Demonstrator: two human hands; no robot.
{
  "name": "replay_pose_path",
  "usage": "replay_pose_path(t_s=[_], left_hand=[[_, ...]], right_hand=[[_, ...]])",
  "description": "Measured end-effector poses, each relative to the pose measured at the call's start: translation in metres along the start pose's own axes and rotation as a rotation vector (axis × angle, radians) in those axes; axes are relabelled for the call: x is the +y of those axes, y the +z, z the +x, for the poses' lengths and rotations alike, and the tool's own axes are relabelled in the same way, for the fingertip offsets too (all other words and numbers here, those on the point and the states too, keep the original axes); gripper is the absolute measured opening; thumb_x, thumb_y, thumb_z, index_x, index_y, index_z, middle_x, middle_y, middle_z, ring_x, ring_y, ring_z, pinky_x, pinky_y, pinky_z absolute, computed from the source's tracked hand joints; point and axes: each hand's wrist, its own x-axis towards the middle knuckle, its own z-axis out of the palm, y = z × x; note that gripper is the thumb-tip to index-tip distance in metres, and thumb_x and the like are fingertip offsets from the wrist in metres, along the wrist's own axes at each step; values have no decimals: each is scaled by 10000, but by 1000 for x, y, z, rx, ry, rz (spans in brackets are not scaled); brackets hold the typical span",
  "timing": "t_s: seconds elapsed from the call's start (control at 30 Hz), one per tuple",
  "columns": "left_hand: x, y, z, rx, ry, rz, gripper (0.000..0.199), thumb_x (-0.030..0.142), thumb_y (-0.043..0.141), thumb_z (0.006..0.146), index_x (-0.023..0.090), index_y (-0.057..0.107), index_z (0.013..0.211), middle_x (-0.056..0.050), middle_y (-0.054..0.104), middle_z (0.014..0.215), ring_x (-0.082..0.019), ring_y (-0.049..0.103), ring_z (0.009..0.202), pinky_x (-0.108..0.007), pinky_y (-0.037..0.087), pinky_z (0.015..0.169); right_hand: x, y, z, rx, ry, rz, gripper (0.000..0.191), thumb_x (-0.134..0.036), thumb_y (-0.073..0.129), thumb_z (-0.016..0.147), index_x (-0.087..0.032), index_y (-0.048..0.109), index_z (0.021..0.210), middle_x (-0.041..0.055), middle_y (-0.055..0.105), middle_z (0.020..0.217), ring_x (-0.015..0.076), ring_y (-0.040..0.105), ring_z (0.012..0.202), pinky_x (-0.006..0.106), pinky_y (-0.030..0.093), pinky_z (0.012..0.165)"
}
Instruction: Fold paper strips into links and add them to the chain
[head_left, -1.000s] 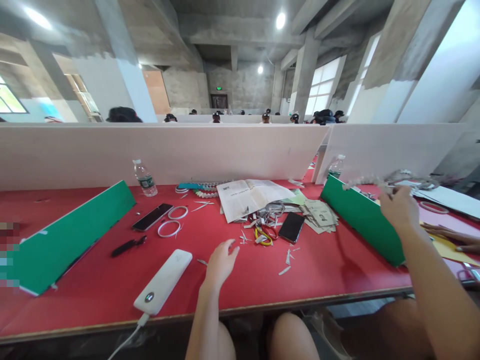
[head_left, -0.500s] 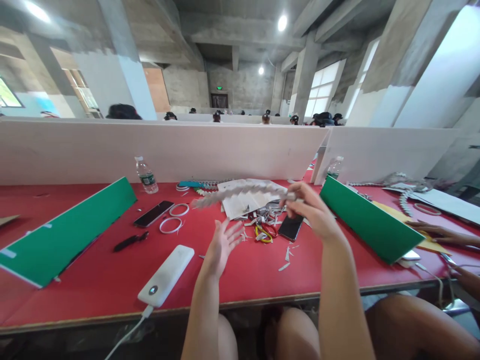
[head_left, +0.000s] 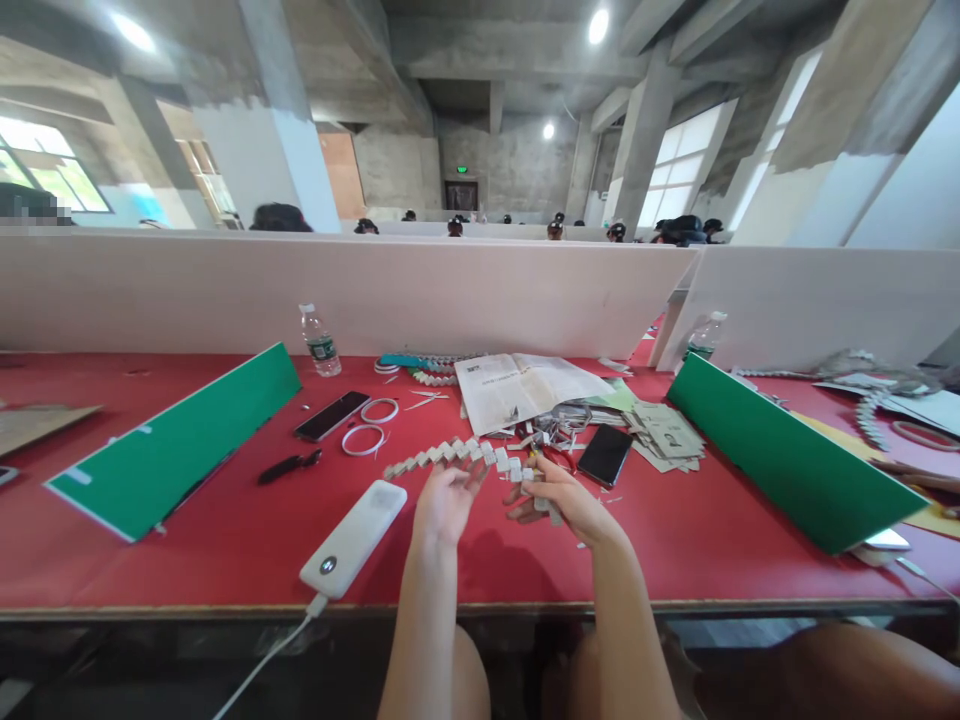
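The right hand [head_left: 566, 497], which was reaching over the green divider [head_left: 787, 450], is now sitting low beside the left hand [head_left: 448, 493], and the folded paper chain [head_left: 450, 453] (lifted in the air a moment ago) is trailing leftward onto the red table [head_left: 675, 540].

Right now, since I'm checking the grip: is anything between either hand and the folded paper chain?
Nothing visible. The right hand pinches one end of the folded paper chain, and the left hand touches it from beneath; its far end trails left over the red table.
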Motion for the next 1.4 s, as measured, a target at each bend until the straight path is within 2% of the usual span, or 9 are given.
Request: replay_pose_path(t_s=[0.17, 0.3, 0.47, 0.63, 0.77, 0.93, 1.03, 1.2, 1.4], left_hand=[[2, 10, -7, -78, 18, 96, 143, 146, 534, 776, 165, 550, 917, -56, 654, 869, -151, 636, 751, -266, 521, 626], [0, 16, -19, -263, 34, 306, 262, 360, 585, 780, 144, 552, 925, -40, 633, 700, -150, 618, 633, -248, 490, 563], [-11, 20, -33, -568, -207, 646, 364, 428, 589, 766, 128, 584, 972, -90, 654, 791, -177, 631, 658, -304, 494, 631], [-25, 20, -33, -754, -336, 903, 366, 432, 617, 739, 129, 633, 943, -114, 666, 908, -230, 632, 827, -371, 472, 776], [-30, 18, -27, -695, -173, 844, 467, 369, 660, 717, 224, 571, 1151, -75, 608, 1145, -238, 501, 1126, -383, 375, 963], [-24, 22, -29, -630, 11, 666, 661, 215, 753, 617, 254, 515, 1232, -99, 533, 1256, -256, 485, 1152, -361, 411, 933], [-19, 28, -32, -570, 108, 636, 547, 231, 710, 672, 228, 551, 1196, -93, 597, 1157, -226, 546, 1054, -289, 456, 839], [-15, 29, -31, -450, 234, 706, 272, 314, 660, 716, 151, 667, 934, -55, 672, 796, -153, 595, 673, -217, 449, 572], [-15, 25, -27, -366, 365, 841, 207, 306, 679, 692, 153, 663, 830, -40, 665, 770, -158, 601, 748, -231, 456, 693]], right_hand=[[10, -11, -7, -121, 117, -162, 303, -348, 672, 697, -175, 521, 894, 51, 677, 819, 192, 649, 792, 343, 488, 740], [12, -16, -12, -279, 115, -284, 333, -365, 711, 668, -165, 619, 917, 51, 656, 921, 186, 613, 874, 318, 465, 792], [5, -14, -12, 12, -172, -87, 485, -558, 521, 778, -229, 573, 1130, 58, 636, 1041, 180, 593, 925, 322, 461, 817], [-4, -8, -9, 194, -306, 56, 365, -500, 530, 802, -193, 633, 971, 69, 685, 875, 186, 633, 802, 288, 487, 702], [-2, -4, -11, 169, -315, 24, 272, -427, 540, 818, -178, 649, 845, 43, 681, 739, 159, 624, 663, 276, 483, 645], [2, 0, -14, 151, -347, -60, 226, -400, 587, 790, -208, 664, 881, 25, 673, 794, 174, 609, 768, 281, 464, 715], [2, 2, -15, 105, -303, -125, 247, -420, 584, 785, -193, 665, 832, 24, 660, 749, 171, 598, 716, 290, 459, 699], [3, 6, -16, -45, -242, -169, 266, -407, 559, 804, -155, 639, 779, 37, 650, 705, 159, 586, 657, 289, 448, 666], [10, 9, -12, -1, -245, -248, 304, -432, 540, 810, -152, 613, 717, 31, 622, 667, 143, 554, 623, 267, 419, 630]])
